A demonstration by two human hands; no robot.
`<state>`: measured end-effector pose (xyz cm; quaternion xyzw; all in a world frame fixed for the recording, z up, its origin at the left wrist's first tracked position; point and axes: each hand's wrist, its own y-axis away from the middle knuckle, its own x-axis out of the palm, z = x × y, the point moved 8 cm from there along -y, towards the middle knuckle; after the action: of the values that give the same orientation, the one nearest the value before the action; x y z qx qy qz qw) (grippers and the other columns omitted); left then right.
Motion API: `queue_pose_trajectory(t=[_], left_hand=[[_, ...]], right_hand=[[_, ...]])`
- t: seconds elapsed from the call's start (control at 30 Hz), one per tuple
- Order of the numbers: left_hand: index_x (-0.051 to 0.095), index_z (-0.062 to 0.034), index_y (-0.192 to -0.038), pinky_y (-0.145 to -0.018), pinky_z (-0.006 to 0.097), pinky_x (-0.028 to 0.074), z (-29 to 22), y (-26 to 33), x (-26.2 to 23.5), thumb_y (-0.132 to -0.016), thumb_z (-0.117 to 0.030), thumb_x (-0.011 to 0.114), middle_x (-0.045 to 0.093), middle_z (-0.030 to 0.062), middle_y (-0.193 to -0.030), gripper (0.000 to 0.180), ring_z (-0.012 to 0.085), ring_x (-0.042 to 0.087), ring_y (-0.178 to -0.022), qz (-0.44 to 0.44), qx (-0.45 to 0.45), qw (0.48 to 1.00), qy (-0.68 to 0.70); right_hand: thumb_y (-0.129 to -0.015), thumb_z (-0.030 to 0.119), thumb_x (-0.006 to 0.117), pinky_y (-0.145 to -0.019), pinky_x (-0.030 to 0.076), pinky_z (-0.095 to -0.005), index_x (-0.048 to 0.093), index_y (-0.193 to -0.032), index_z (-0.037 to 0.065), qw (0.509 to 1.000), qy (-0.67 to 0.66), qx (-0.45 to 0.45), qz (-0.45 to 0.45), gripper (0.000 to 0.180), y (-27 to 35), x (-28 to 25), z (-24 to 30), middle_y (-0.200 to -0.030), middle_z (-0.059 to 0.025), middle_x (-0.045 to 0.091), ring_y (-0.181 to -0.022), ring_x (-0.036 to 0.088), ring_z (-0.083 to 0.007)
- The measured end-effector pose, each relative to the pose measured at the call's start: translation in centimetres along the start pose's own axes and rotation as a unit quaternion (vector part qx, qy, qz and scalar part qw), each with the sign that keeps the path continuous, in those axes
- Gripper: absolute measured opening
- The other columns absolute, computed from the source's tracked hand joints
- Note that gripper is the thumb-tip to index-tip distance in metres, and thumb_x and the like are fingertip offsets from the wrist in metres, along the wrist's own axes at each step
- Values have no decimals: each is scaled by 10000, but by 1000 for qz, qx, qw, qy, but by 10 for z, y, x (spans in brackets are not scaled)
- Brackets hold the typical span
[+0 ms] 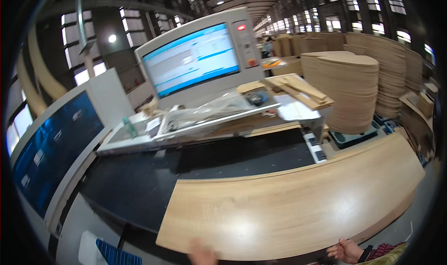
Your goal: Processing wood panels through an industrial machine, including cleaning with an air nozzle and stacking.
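Observation:
A long wood-grain board (279,209) lies across the black machine table (135,186) and reaches past its right end. My left hand (202,253) is at the board's near edge, left of the middle; motion smears its fingers. Farther right, my right hand (344,251) is beside the same near edge, its fingers loosely bent and thumb apart. Nothing shows between those fingers. Whether either hand touches the board cannot be made out.
Behind the table stands a control screen (191,58) over a tray (219,118) with plastic wrap. Wood strips (298,90) and paper (295,107) lie to its right. Stacked brown panels (342,93) rise at the right. A blue-windowed machine cover (58,146) stands left, a blue slatted piece (116,254) below.

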<state>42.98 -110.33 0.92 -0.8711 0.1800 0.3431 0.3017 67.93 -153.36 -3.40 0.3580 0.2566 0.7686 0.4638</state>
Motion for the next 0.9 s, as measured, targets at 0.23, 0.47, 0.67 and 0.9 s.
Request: queue_pose_trajectory(t=[0.23,0.47,0.67,0.9], left_hand=[[569,-125,-1103,-986,471,226,12,-69,-3,-798,-220,511,471,132,-1238,325,337,367,-1193,-5,36,994,-107],[572,-140,-1106,-991,488,220,124,-115,-60,-820,-198,480,483,109,-1234,305,335,373,-1190,-8,-21,991,-130],[558,-141,-1128,-996,497,205,208,-151,-109,-830,-200,470,445,115,-1270,316,347,347,-1204,-14,-30,987,-154],[526,-145,-1168,-1007,497,186,313,-186,-168,-857,-225,436,424,90,-1295,334,327,334,-1219,-5,-8,990,-137]], right_hand=[[-883,506,342,-613,484,-340,501,-992,40,977,109,99,157,504,-27,135,-51,-885,-137,623,-715,605,-214],[-872,540,331,-614,467,-288,532,-972,37,958,159,98,219,550,-53,263,-92,-738,-116,614,-661,582,-171],[-917,442,313,-525,450,-231,527,-939,29,939,149,99,293,466,-61,390,-120,-685,-83,592,-552,550,-133],[-933,186,331,-597,469,-242,537,-972,-8,880,305,-186,312,286,-76,525,-151,-815,-144,617,-703,600,-204]])
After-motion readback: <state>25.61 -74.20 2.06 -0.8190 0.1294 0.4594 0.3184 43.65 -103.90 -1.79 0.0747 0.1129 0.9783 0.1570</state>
